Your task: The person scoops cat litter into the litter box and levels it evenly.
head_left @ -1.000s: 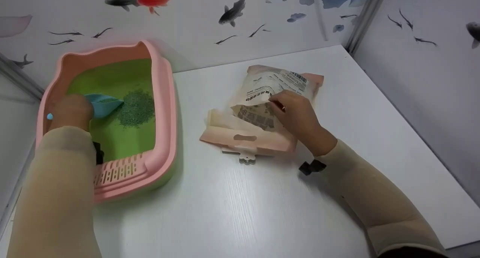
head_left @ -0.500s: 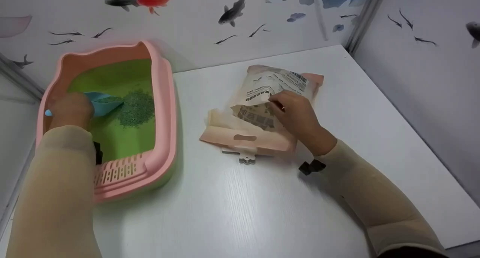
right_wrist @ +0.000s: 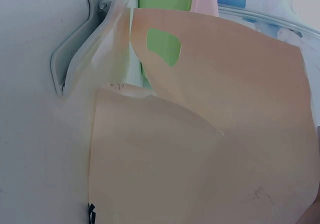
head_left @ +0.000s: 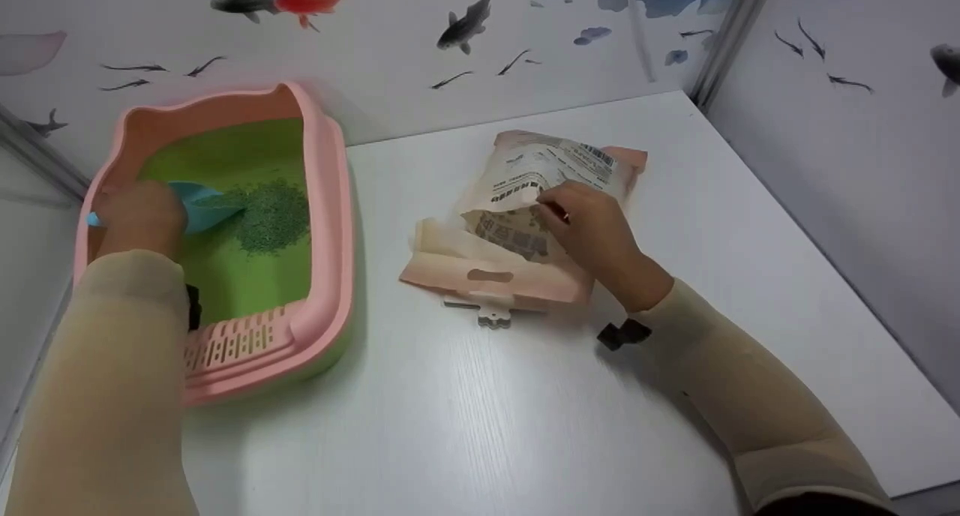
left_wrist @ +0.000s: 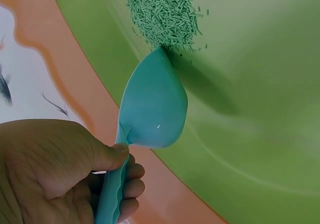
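My left hand is over the pink-and-green litter box, gripping a blue scoop by its handle. In the left wrist view the scoop has its tip at the edge of a pile of green pellet litter, thumb along the handle. The litter pile lies on the green floor of the box. My right hand pinches the open edge of a printed litter bag lying on the table. The bag's mouth gapes to the front; its contents are hidden.
A metal clip sits at the bag's front edge, below the handle slot. A slotted step forms the near end of the litter box. The white table meets printed walls at the back and right.
The blue scoop has turned and shifted slightly in the litter box, with a little more of its handle end showing left of my hand. My right hand and the bag stay still.
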{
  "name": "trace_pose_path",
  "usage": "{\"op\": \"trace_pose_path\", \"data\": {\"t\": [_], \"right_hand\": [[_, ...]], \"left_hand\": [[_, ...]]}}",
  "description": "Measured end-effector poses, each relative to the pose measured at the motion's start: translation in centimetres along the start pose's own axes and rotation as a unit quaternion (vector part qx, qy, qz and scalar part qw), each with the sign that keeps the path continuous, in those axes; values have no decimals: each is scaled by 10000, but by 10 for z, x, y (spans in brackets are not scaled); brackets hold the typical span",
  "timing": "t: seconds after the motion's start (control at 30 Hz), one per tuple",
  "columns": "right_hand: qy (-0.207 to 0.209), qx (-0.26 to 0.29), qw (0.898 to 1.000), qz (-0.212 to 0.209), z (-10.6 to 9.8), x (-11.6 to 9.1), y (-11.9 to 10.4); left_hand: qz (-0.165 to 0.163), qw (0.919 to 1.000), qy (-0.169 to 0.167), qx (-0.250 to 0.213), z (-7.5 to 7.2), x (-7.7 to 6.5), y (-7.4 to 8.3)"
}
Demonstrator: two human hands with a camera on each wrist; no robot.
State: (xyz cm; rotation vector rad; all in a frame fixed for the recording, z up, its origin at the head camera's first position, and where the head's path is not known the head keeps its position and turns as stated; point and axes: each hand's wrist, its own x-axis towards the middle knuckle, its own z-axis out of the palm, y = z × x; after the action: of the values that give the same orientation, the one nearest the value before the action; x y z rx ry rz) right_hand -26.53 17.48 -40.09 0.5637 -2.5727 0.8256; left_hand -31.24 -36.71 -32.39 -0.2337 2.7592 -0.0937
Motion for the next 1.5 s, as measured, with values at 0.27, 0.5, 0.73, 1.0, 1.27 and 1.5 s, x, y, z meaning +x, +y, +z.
{"op": "trace_pose_path", "data": {"t": [0.27, 0.5, 0.73, 1.0, 1.27, 1.5], "right_hand": [[2, 51, 10000, 6, 0, 0, 0], [-12, 76, 10000, 4, -1, 1, 0], [22, 55, 10000, -54, 1, 1, 1], [89, 24, 9999, -136, 1, -1, 0], [32, 54, 10000, -7, 1, 0, 0], [12, 38, 10000, -27, 2, 0, 1]], "left_hand": [[-42, 9994, 139, 300, -2, 0, 0], [-204, 9989, 100, 407, -3, -1, -1], [-206, 9979, 219, 580, -1, 1, -4], [-187, 9927, 592, 1030, 0, 2, -1], [-73, 9898, 981, 1027, -1, 1, 4], [-59, 9876, 1013, 1197, -3, 2, 6]]}}
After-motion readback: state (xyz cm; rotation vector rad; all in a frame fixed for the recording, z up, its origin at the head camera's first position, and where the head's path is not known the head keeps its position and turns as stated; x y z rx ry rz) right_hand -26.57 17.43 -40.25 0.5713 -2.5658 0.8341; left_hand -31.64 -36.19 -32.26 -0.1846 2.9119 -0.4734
